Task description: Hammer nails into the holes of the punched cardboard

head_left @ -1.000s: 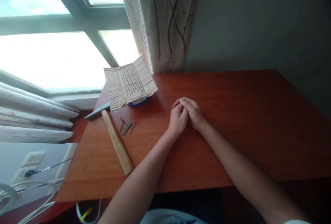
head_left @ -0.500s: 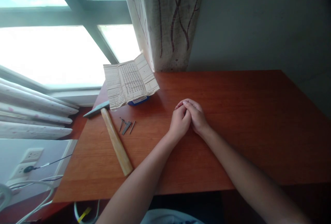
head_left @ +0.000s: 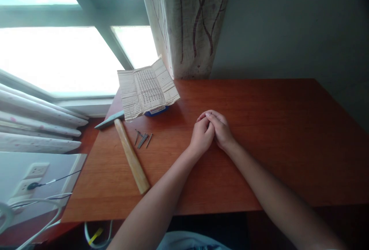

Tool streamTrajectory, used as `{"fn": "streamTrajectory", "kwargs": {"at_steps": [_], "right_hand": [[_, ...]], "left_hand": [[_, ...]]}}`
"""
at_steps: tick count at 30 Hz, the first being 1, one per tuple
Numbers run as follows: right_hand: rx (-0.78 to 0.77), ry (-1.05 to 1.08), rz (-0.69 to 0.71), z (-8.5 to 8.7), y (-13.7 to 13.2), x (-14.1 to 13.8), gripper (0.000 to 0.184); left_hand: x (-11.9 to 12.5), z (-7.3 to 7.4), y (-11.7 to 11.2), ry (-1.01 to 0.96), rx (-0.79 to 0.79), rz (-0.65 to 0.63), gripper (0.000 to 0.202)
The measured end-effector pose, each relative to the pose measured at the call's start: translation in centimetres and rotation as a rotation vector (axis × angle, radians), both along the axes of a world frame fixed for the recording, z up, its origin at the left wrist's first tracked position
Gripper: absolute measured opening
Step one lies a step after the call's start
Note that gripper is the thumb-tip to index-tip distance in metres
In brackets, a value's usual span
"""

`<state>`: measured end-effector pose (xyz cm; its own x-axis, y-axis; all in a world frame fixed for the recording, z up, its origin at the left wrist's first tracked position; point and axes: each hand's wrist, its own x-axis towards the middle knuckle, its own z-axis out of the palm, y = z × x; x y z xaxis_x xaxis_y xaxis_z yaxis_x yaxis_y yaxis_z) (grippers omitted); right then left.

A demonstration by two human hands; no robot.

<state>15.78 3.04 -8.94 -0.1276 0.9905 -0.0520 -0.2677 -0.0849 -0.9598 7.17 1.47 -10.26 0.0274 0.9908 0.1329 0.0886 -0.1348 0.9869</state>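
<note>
My left hand and my right hand are clasped together over the middle of the wooden table. Both are closed, their fingers folded against each other, and no object shows in them. To their left lies a hammer with a pale wooden handle and a grey metal head, the handle's end close by my left forearm. Several loose nails rest between the hammer and my hands. Behind them, an unfolded piece of corrugated cardboard with rows of small holes sits on a blue box.
A window and a white curtain stand at the left. Below them a wall socket has a plug and cables. A patterned curtain hangs behind the table, beside a grey wall.
The view has shifted very slightly, so things sit a little further right. My hands stay clasped, and the hammer, nails and cardboard have not moved on the table.
</note>
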Motion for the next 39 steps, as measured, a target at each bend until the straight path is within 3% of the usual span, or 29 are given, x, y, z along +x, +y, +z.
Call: {"fn": "streamTrajectory", "kwargs": {"at_steps": [39], "right_hand": [[-0.007, -0.042, 0.000, 0.19, -0.07, 0.03, 0.021]], "left_hand": [[-0.04, 0.01, 0.01, -0.010, 0.003, -0.007, 0.024]]}}
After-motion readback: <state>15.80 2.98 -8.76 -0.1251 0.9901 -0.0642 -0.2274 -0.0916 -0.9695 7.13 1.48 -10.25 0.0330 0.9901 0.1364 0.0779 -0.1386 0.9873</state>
